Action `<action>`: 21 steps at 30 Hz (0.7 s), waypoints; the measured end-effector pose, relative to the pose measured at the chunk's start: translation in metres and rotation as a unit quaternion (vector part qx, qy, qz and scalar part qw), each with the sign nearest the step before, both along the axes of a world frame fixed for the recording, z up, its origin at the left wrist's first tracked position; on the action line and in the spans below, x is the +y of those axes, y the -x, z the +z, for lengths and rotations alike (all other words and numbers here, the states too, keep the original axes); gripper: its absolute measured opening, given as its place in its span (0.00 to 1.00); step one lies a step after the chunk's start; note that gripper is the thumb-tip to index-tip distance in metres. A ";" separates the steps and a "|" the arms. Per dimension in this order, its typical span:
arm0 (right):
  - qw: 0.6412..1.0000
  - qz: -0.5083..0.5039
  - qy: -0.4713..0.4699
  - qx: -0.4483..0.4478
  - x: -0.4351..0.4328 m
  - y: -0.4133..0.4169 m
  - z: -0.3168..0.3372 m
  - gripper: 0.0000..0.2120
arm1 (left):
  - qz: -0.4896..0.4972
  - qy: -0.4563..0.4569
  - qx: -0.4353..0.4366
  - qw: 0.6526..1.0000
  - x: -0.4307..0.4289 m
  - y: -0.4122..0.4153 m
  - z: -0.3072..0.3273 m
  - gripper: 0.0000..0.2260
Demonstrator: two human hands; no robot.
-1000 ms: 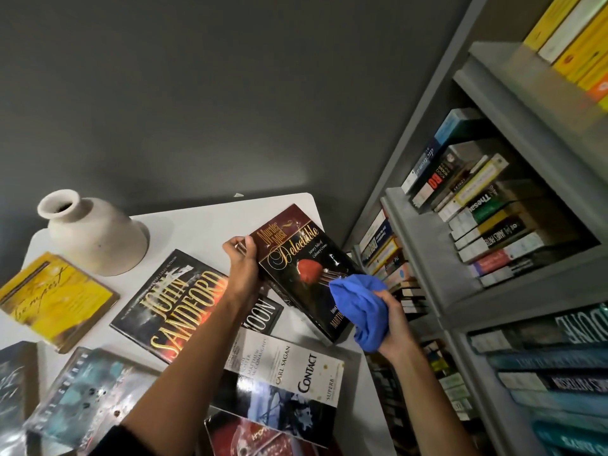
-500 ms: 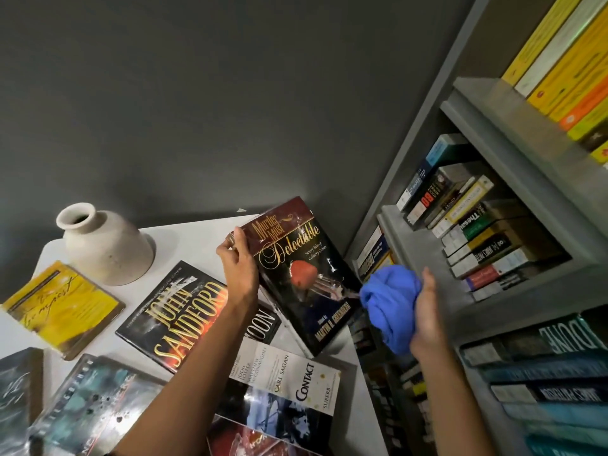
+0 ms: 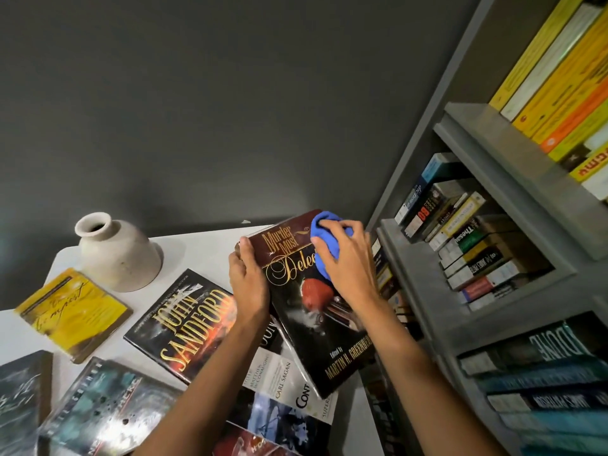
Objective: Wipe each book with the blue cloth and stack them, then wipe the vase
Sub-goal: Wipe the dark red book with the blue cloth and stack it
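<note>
My left hand [image 3: 247, 277] grips the left edge of a dark red book titled "Murder Most Delectable" [image 3: 309, 311], holding it tilted above the white table [image 3: 197, 251]. Bunched in my right hand [image 3: 345, 264], the blue cloth [image 3: 324, 240] presses against the upper right part of that cover. A cream ceramic vase [image 3: 116, 250] stands at the table's far left. Several other books lie flat on the table: a yellow one [image 3: 70, 312], a John Sandford [image 3: 187, 327], a Contact [image 3: 289, 396] and a teal one [image 3: 105, 409].
A grey bookcase [image 3: 424, 291] packed with books rises right beside the table on the right. A dark grey wall stands behind the table. More books overlap at the bottom edge, among them a red one [image 3: 243, 444] and a dark one [image 3: 19, 393].
My right hand brought the blue cloth from beside the book's lower right up onto its cover near the top. The book is held higher and closer to me.
</note>
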State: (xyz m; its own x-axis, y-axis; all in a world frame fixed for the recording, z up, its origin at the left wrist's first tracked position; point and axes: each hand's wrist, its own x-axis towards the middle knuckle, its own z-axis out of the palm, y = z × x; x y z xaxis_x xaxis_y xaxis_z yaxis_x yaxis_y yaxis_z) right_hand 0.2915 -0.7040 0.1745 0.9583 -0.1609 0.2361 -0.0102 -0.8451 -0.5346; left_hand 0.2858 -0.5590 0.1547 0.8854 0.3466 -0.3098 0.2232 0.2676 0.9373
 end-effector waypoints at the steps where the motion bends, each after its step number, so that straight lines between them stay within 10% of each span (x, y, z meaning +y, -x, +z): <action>1: 1.000 0.013 -0.008 0.005 -0.001 0.000 0.001 0.16 | -0.009 -0.001 -0.003 1.000 0.002 0.001 0.000 0.17; 21: 0.990 0.055 0.018 -0.126 0.032 0.009 0.022 0.15 | -0.062 -0.037 -0.045 0.996 0.016 0.008 0.007 0.18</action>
